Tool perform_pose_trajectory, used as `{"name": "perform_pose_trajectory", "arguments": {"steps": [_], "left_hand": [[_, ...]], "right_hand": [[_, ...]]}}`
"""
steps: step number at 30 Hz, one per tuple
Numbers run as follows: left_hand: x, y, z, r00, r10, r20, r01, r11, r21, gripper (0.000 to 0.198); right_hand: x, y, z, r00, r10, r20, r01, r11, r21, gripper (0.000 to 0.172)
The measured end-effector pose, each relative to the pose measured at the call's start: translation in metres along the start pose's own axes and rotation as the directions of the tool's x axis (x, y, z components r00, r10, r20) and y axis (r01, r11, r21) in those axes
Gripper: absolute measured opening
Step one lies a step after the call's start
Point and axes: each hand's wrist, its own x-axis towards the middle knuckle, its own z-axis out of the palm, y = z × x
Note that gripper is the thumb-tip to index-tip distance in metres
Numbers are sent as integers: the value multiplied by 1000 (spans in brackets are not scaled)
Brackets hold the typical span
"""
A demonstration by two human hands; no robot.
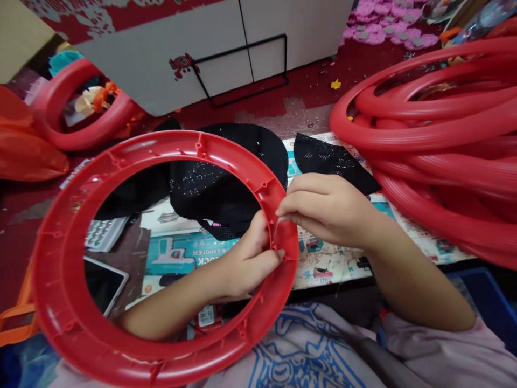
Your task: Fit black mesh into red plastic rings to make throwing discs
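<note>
A red plastic ring (52, 280) is held up tilted, its hollow side with ribs and small pegs facing me. My left hand (246, 258) reaches through the hole and grips the ring's right side, thumb inside the channel. Just above it, my right hand (323, 207) has its fingers pinched at the same stretch of channel. Whatever lies between those fingertips is too small to make out. Behind the ring lie black sheet pieces with shiny dots (230, 188), and a smaller black piece (331, 161) lies beyond my right hand.
Red rings (424, 124) are piled at the right; another red ring (60, 113) leans at the left. A white box (161, 64) with a black wire frame (242, 48) stands at the back. A phone or tablet (103, 283) and a calculator (103, 234) lie behind the held ring.
</note>
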Motion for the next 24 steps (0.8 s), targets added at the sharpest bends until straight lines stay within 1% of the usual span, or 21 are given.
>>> {"name": "perform_pose_trajectory", "arguments": {"steps": [2,5,8,10,12,14,15,17,18,19,21,24], "left_hand": [[-1,-2,-3,998,14,59,-18,998,54,55],[-1,-2,-5,992,20,123,-37,990,135,58],[-1,-1,-3,991,45,122,-71,974,217,57],[-1,1,1,992,55,115,-76,979,187,62],[-2,4,6,993,27,115,-36,996,83,68],[-1,7,10,997,-13,82,18,998,-54,69],[0,8,11,999,-21,36,25,992,-124,66],[3,9,11,997,-7,-77,-11,974,-228,57],[5,9,11,992,15,-122,-45,968,-249,54],[6,9,10,988,35,-148,-71,966,-248,52],[9,10,9,989,33,-146,-64,976,-209,50],[9,10,8,988,-60,-145,38,988,-148,48]], "right_hand": [[0,0,1,999,-11,31,12,999,-41,20],[1,1,5,997,14,81,-6,995,-99,25],[1,3,7,992,49,116,-32,989,-144,27],[1,4,8,989,76,124,-57,987,-148,25],[1,4,7,988,98,122,-84,990,-115,23],[2,3,6,981,130,141,-125,991,-46,21],[3,3,6,974,157,162,-157,988,-12,20],[4,1,7,958,198,209,-209,977,36,18],[4,0,7,953,204,224,-220,974,48,17],[4,0,8,956,192,224,-208,977,54,18],[2,2,8,974,131,187,-137,990,23,21],[-1,5,5,988,55,142,-36,990,-135,28]]}}
